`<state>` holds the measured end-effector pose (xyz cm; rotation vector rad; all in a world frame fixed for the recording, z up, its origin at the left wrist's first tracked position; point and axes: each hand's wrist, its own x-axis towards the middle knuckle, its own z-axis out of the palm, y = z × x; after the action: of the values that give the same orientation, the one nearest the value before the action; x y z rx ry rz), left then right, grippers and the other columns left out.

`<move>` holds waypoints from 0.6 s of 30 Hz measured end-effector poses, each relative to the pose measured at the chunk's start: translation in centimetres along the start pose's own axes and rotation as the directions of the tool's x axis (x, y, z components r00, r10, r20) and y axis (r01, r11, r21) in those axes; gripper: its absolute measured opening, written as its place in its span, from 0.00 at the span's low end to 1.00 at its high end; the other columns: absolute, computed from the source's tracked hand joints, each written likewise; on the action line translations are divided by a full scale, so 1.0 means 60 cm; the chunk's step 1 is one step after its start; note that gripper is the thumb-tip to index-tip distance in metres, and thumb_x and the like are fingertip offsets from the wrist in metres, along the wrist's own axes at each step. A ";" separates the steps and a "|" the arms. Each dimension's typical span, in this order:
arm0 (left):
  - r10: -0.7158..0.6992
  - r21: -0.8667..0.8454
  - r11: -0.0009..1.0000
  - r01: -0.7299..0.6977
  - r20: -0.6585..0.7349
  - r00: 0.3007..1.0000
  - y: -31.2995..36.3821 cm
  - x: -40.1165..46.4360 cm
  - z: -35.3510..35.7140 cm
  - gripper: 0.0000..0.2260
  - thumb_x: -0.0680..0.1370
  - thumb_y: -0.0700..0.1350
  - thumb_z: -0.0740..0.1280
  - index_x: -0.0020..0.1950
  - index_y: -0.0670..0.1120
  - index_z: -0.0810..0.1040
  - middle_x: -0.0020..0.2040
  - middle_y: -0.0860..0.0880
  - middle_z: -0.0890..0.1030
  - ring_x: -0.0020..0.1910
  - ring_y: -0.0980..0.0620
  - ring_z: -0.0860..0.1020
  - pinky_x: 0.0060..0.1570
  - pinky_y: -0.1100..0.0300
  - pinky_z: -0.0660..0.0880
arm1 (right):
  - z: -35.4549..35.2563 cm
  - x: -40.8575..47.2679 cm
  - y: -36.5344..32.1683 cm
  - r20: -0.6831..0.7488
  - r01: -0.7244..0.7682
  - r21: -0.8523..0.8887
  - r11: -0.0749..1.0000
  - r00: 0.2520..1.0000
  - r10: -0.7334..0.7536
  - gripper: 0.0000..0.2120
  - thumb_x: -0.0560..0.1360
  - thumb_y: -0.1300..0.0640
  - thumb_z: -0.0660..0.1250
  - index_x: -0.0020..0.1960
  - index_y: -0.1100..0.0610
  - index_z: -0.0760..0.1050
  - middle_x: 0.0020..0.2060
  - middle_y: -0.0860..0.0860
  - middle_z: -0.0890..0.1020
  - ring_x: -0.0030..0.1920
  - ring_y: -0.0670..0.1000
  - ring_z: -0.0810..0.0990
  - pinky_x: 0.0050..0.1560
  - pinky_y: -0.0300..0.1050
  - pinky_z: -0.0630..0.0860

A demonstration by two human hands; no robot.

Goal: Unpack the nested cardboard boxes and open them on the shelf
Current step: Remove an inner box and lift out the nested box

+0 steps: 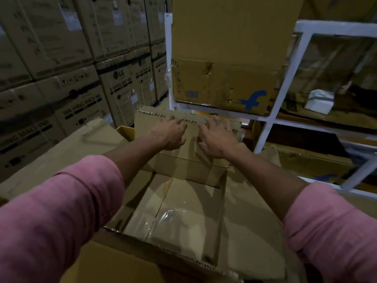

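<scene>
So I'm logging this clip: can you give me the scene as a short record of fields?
setting: warehouse, stacked cartons at left, white shelf at right
left hand: flat on far flap, fingers spread
right hand: flat on same flap
open box: empty inside, clear tape on floor seam
shelf box: torn front, blue logo
sleeves: pink

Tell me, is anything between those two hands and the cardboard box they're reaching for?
Nothing visible. The left hand and right hand both lie spread directly on the far flap of the open cardboard box. The white shelf stands just behind and right of it, its upper level already holding a box with a blue logo.
</scene>
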<state>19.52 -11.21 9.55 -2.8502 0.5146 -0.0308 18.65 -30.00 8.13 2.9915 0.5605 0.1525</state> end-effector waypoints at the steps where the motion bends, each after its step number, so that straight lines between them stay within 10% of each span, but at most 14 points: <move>1: 0.001 0.007 1.000 -0.001 0.003 1.000 0.007 -0.014 -0.009 0.29 0.83 0.59 0.60 0.80 0.46 0.61 0.81 0.42 0.59 0.80 0.38 0.56 0.74 0.36 0.62 | -0.012 -0.013 -0.004 -0.015 -0.015 0.008 1.000 1.000 0.015 0.34 0.80 0.43 0.62 0.81 0.52 0.55 0.81 0.58 0.53 0.81 0.63 0.48 0.77 0.71 0.49; 10: -0.002 -0.182 0.983 -0.022 -0.131 0.991 0.125 -0.142 -0.052 0.37 0.82 0.64 0.57 0.83 0.50 0.45 0.83 0.45 0.36 0.80 0.34 0.36 0.73 0.26 0.46 | -0.064 -0.198 -0.019 -0.174 -0.157 0.117 0.981 0.969 0.176 0.36 0.80 0.38 0.59 0.82 0.48 0.49 0.82 0.55 0.48 0.81 0.62 0.41 0.75 0.73 0.41; 18: 0.004 -0.346 0.934 0.084 0.247 0.969 0.165 -0.215 0.010 0.40 0.80 0.67 0.59 0.83 0.49 0.48 0.84 0.45 0.46 0.81 0.35 0.45 0.74 0.28 0.48 | -0.058 -0.326 -0.026 0.006 -0.197 -0.020 0.980 0.980 0.197 0.33 0.79 0.33 0.56 0.78 0.49 0.61 0.80 0.56 0.59 0.80 0.64 0.47 0.74 0.76 0.47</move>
<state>4.10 -15.59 6.85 -3.1495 0.4461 0.4455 -0.46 -35.42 9.85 3.0222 0.2592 0.1588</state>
